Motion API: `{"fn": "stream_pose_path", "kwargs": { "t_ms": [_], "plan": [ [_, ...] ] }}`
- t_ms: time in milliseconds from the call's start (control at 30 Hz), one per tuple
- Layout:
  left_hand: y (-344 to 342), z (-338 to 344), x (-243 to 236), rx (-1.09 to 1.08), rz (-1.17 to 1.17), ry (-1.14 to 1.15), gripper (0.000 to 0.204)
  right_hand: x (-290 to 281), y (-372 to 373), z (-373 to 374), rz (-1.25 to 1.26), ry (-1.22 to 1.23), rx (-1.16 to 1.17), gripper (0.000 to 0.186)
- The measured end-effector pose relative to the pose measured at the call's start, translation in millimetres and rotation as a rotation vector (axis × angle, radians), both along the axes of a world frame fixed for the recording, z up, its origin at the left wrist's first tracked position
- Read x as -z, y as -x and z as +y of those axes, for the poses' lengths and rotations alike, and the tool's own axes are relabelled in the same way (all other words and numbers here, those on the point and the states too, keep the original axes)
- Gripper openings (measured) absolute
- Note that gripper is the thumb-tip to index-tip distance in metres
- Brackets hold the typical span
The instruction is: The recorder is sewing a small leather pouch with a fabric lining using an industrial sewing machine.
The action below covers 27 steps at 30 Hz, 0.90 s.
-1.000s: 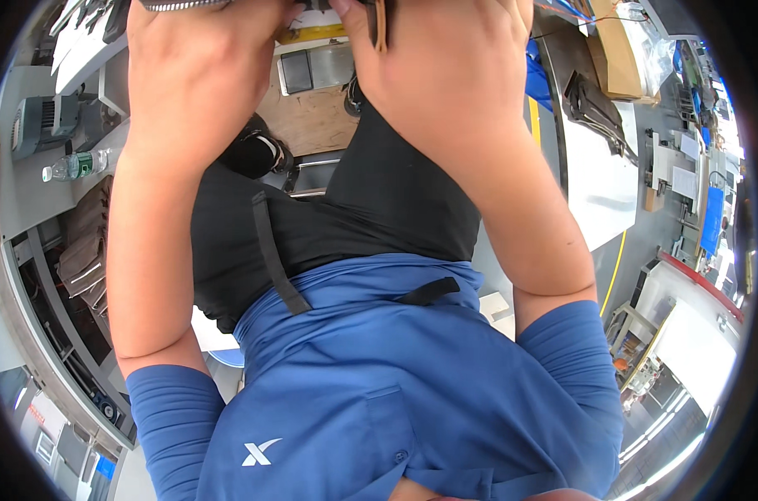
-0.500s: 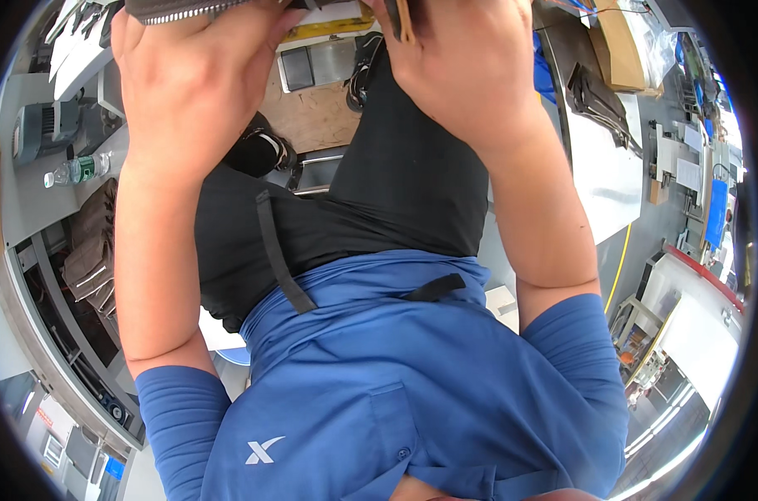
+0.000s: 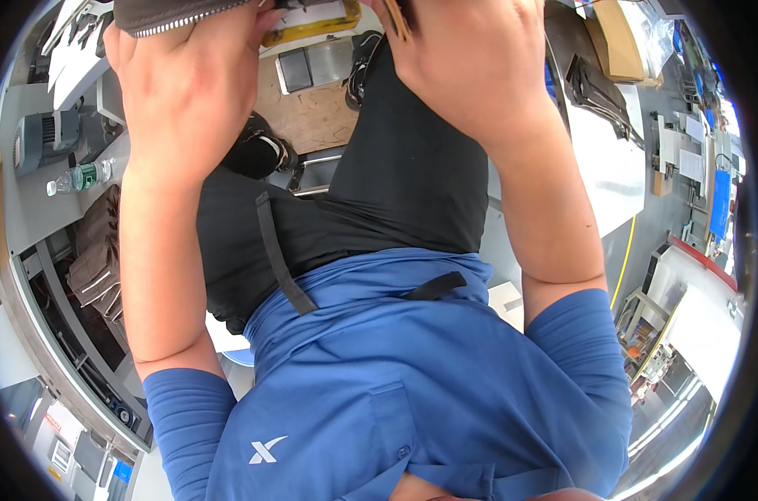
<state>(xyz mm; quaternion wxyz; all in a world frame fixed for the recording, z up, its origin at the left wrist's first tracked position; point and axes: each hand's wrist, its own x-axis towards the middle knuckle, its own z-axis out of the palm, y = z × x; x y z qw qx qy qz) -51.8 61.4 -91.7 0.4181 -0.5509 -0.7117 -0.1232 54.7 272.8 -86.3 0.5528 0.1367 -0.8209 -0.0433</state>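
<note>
At the top edge, my left hand is closed on a dark brown fabric piece with a row of pale zipper teeth along its edge. The fabric lies across the fingers, and most of it is cut off by the frame. My right hand is also closed, with its fingertips out of view. Against its inner side shows a narrow tan strip; whether it belongs to the same brown piece I cannot tell. Between the hands, a yellow-edged object shows farther off.
A water bottle and a grey motor are at the left. Brown fabric pieces are stacked below them. On the right, a dark brown piece rests on a white table beside a cardboard box. A pedal sits below.
The zippered fabric and my left hand have shifted slightly left, and more of the fabric shows. My right hand has moved a little to the right, widening the gap between the hands.
</note>
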Motion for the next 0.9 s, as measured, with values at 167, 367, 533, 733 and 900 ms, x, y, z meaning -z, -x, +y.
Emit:
{"fn": "stream_pose_path", "kwargs": {
  "t_ms": [167,367,533,733,900],
  "plan": [
    [-13,6,-12,-0.024,-0.149,0.075,0.04,-9,-9,-4,-0.08,0.021,0.018,0.022],
    [-6,0,-14,-0.006,0.02,0.14,0.039,-8,-6,-1,-0.054,-0.014,-0.007,0.021],
    [7,3,-5,0.078,0.027,0.002,0.04,-17,-16,-4,-0.229,0.094,-0.009,0.02],
    [3,5,-17,0.061,-0.117,0.074,0.015,-11,-10,-9,-0.093,-0.025,0.031,0.018],
    [3,4,-15,0.075,-0.184,0.063,0.02,-2,-6,-6,-0.054,0.016,0.037,0.019]
  ]
}}
